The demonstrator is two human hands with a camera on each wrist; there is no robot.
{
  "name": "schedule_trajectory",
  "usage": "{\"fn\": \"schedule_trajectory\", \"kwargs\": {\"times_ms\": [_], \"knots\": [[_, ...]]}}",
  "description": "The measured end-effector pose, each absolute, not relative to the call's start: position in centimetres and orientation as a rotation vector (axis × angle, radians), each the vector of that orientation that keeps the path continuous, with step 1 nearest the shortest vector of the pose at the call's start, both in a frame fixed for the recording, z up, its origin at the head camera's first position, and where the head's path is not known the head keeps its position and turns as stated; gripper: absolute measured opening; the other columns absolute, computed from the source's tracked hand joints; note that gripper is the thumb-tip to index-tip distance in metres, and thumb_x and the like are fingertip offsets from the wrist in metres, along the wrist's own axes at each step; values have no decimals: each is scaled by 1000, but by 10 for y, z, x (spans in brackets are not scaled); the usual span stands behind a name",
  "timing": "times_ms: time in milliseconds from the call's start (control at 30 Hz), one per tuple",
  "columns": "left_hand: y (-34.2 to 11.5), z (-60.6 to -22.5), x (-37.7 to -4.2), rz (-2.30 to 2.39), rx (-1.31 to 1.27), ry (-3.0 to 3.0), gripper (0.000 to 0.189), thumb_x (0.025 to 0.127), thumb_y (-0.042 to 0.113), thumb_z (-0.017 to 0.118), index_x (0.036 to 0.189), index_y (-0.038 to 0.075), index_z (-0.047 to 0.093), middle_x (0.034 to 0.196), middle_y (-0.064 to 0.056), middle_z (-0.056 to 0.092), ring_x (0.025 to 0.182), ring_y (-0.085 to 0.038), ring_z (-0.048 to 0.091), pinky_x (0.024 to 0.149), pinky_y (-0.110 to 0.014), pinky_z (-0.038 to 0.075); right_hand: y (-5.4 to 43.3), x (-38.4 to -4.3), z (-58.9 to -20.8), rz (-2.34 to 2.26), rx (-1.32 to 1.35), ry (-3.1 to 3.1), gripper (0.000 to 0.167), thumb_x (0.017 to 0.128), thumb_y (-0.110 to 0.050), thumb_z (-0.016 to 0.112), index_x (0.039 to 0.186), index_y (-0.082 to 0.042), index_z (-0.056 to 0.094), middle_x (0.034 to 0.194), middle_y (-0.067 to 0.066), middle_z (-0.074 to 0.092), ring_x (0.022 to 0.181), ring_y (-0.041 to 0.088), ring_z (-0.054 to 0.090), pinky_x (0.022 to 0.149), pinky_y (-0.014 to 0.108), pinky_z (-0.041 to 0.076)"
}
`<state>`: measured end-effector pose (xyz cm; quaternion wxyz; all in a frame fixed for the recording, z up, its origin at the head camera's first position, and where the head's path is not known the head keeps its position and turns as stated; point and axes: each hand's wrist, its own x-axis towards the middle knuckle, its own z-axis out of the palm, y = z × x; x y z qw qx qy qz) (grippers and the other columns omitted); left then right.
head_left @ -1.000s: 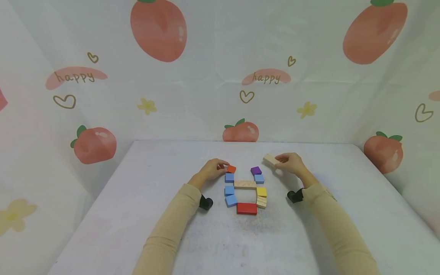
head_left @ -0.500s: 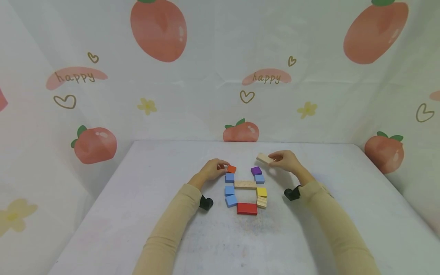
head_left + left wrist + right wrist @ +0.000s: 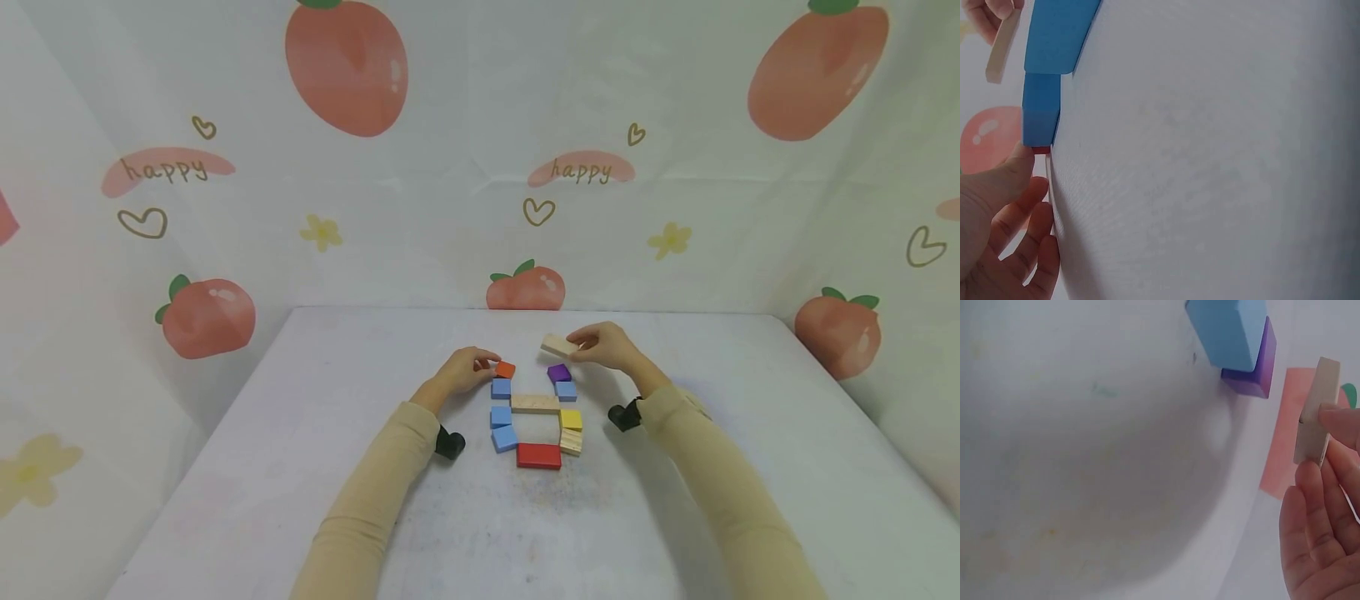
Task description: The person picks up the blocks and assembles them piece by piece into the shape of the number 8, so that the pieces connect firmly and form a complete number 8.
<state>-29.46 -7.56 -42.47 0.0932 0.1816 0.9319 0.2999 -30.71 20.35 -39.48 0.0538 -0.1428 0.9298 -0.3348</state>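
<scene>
In the head view my left hand is at the orange block, thumb and index finger pinching its left end. The left wrist view shows only a thin red-orange strip of it beyond a blue block. My right hand holds a long plain wooden block above the table, between thumb and fingertips, as the right wrist view also shows for this wooden block. Just below it in the head view lies a purple block, touching a light blue block.
Between the two columns of blocks lies a flat wooden block. Nearer are several blue blocks, a yellow block, a striped wooden block and a red block. A printed curtain hangs behind the white table.
My right hand has carried the wooden block leftward and slightly away, to above and behind the purple block. My left hand has stayed at the orange block.
</scene>
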Motion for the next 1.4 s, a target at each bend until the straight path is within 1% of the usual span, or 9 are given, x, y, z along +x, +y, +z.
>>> {"fn": "schedule_trajectory", "kwargs": {"times_ms": [133, 267, 633, 867, 1267, 1400], "knots": [[-75, -425, -294, 886, 505, 2760, 32, 91, 18, 59, 123, 15, 62, 108, -10, 63, 97, -22, 55, 89, -34, 47, 199, -310, -394, -1016, -472, 2806, 36, 81, -15, 71, 113, 1, 65, 108, 20, 67, 90, 24, 62, 78, 31, 52], [-75, -425, -294, 882, 493, 2761, 32, 91, 18, 59, 123, 15, 62, 108, -10, 62, 97, -22, 55, 89, -35, 47, 194, -311, -393, -1024, -505, 2784, 36, 81, -13, 71, 113, 1, 65, 108, 20, 67, 90, 24, 62, 77, 31, 53], [-76, -425, -295, 892, 517, 2765, 32, 91, 16, 60, 122, 14, 62, 106, -11, 62, 94, -21, 55, 85, -33, 48, 178, -315, -391, -1010, -566, 2724, 35, 81, -11, 70, 113, 0, 65, 113, 19, 66, 94, 25, 63, 81, 33, 54], [-76, -426, -296, 891, 523, 2760, 32, 91, 17, 60, 123, 14, 61, 106, -10, 62, 94, -21, 55, 86, -34, 48, 173, -317, -393, -980, -539, 2709, 35, 81, -12, 70, 114, -2, 65, 113, 17, 66, 96, 25, 63, 85, 36, 53], [-76, -426, -295, 890, 508, 2757, 31, 91, 17, 59, 123, 15, 62, 107, -10, 62, 95, -22, 56, 87, -34, 48, 166, -320, -398, -984, -523, 2682, 36, 80, -13, 71, 113, -1, 65, 113, 17, 66, 95, 24, 64, 82, 34, 54], [-76, -426, -295, 894, 506, 2754, 32, 91, 16, 59, 123, 14, 62, 107, -11, 62, 95, -22, 55, 87, -34, 48, 165, -322, -399, -978, -496, 2674, 36, 80, -13, 71, 114, -2, 65, 114, 16, 66, 95, 23, 64, 83, 34, 54]]}}
